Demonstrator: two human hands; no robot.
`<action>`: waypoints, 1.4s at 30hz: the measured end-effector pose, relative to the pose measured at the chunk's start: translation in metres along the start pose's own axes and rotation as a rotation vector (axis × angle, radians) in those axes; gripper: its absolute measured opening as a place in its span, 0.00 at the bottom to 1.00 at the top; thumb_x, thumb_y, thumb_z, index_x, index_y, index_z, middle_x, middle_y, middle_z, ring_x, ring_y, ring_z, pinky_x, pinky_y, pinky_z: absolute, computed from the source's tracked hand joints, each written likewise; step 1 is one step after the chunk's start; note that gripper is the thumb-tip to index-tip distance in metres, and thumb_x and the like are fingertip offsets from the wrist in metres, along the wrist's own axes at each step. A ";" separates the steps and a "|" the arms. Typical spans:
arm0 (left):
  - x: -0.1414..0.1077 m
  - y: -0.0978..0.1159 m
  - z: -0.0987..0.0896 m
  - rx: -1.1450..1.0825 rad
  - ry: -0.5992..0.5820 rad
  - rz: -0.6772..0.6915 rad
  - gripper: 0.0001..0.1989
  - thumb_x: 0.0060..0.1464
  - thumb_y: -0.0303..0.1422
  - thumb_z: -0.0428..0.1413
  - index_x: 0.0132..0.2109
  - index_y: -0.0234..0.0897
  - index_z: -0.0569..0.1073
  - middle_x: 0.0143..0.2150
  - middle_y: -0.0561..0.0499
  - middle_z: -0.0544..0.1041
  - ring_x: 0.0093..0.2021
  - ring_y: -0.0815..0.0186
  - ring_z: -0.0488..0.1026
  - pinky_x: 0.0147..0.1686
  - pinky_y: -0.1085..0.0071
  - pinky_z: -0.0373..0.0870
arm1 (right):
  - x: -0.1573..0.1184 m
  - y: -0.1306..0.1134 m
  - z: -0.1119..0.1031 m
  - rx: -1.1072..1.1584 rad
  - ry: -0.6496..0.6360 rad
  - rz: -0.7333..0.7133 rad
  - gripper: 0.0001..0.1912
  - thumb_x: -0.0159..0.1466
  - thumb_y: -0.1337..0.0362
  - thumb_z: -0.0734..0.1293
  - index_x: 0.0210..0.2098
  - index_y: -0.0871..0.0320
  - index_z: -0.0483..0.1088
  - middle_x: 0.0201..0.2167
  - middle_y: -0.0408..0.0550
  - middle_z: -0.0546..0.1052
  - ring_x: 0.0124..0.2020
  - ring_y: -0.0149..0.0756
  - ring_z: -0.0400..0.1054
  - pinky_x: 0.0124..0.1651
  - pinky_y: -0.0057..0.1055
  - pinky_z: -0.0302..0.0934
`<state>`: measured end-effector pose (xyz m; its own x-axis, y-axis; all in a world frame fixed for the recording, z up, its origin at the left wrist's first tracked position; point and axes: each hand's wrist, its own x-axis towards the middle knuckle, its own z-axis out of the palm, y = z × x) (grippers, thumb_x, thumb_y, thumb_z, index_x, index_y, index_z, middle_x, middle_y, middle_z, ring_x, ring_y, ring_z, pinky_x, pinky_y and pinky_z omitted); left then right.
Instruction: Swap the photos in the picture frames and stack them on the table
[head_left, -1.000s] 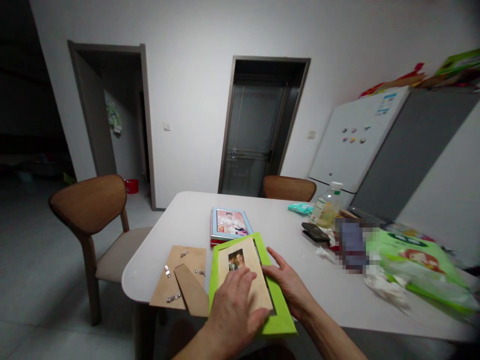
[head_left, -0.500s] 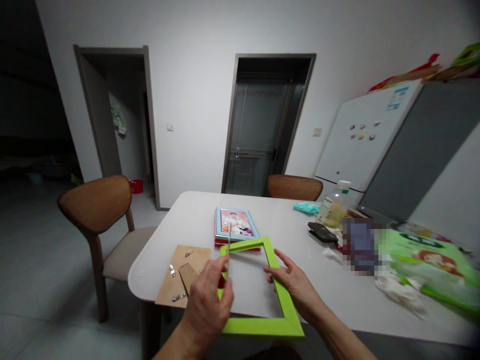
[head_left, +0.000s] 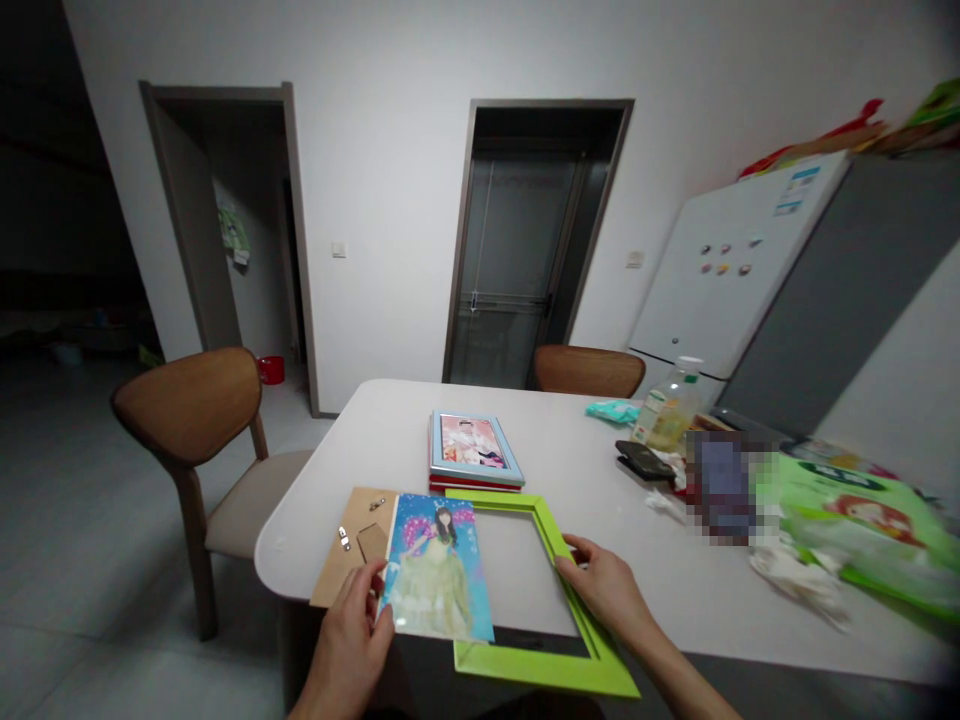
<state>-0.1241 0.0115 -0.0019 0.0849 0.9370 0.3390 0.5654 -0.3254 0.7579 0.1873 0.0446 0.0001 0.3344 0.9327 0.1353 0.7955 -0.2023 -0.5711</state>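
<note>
My left hand point(head_left: 356, 625) pinches the left edge of a picture point(head_left: 439, 570), a blue print of a figure in a pale gown. The picture faces up and covers the left side of a lime-green photo frame point(head_left: 551, 675). My right hand point(head_left: 607, 590) grips that frame by its right side, thumb on top. Through the frame's opening the white table shows. Partly beneath the picture and left hand lies a brown backing board point(head_left: 335, 570) with metal clips. Just beyond the green frame rests a light-blue photo frame point(head_left: 474, 445) on top of a red one.
On the white table's point(head_left: 555, 425) right side stand a bottle point(head_left: 671, 410), a black wallet-like item point(head_left: 643, 462), crumpled tissues point(head_left: 799, 580) and a green package point(head_left: 877, 525). A wooden chair point(head_left: 195, 410) is at the left, another chair point(head_left: 589, 371) at the far side.
The thin sheet in my left hand, edge-on before, has turned to show its picture side. The left hand moved left and down; the green frame tilted flatter and shifted right.
</note>
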 end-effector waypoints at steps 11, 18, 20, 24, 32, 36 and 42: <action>0.000 0.002 -0.003 0.385 -0.018 0.151 0.15 0.49 0.30 0.45 0.46 0.36 0.63 0.42 0.45 0.71 0.43 0.59 0.68 0.40 0.63 0.67 | -0.002 -0.001 0.001 -0.085 0.000 -0.063 0.22 0.53 0.59 0.56 0.41 0.65 0.69 0.33 0.53 0.75 0.32 0.38 0.68 0.37 0.29 0.57; -0.004 0.024 0.019 0.455 -0.267 0.402 0.30 0.37 0.22 0.49 0.52 0.36 0.61 0.56 0.42 0.60 0.55 0.55 0.56 0.52 0.55 0.55 | -0.004 -0.005 0.006 -0.098 0.064 -0.156 0.19 0.53 0.62 0.57 0.40 0.66 0.69 0.38 0.56 0.72 0.38 0.39 0.65 0.44 0.31 0.55; -0.003 0.026 0.028 0.500 -0.315 0.383 0.31 0.35 0.19 0.48 0.51 0.36 0.62 0.56 0.42 0.60 0.55 0.54 0.55 0.52 0.54 0.55 | -0.006 -0.007 0.009 -0.095 0.090 -0.194 0.18 0.53 0.64 0.58 0.39 0.65 0.69 0.39 0.55 0.71 0.41 0.40 0.63 0.47 0.32 0.53; 0.004 0.020 0.036 0.507 -0.245 0.411 0.26 0.43 0.17 0.43 0.50 0.37 0.64 0.53 0.44 0.64 0.53 0.59 0.60 0.50 0.57 0.59 | -0.016 -0.022 0.010 0.050 0.134 -0.269 0.15 0.52 0.64 0.59 0.37 0.62 0.70 0.39 0.54 0.71 0.43 0.40 0.62 0.49 0.35 0.52; 0.033 0.052 -0.003 -0.058 0.208 0.214 0.15 0.53 0.30 0.43 0.47 0.37 0.67 0.45 0.47 0.72 0.46 0.61 0.67 0.47 0.64 0.63 | -0.050 -0.086 0.001 0.661 -0.114 -0.246 0.14 0.52 0.62 0.61 0.37 0.59 0.70 0.35 0.50 0.73 0.34 0.35 0.66 0.37 0.33 0.60; 0.028 0.085 0.010 -0.586 0.199 -0.074 0.16 0.53 0.37 0.45 0.44 0.33 0.68 0.39 0.47 0.74 0.41 0.59 0.70 0.42 0.64 0.66 | -0.058 -0.106 0.017 1.112 -0.431 0.075 0.14 0.51 0.60 0.62 0.35 0.62 0.67 0.29 0.49 0.74 0.26 0.30 0.67 0.28 0.28 0.61; 0.012 0.092 0.058 -0.969 -0.007 -0.148 0.16 0.49 0.36 0.50 0.45 0.32 0.67 0.41 0.45 0.74 0.44 0.60 0.68 0.44 0.66 0.65 | -0.046 -0.090 0.015 1.475 -0.177 0.200 0.11 0.51 0.63 0.60 0.35 0.57 0.63 0.32 0.46 0.75 0.33 0.33 0.69 0.31 0.27 0.63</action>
<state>-0.0238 -0.0001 0.0393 0.0735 0.9765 0.2024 -0.3477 -0.1651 0.9230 0.0931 0.0247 0.0331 0.2239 0.9715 -0.0773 -0.5019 0.0470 -0.8637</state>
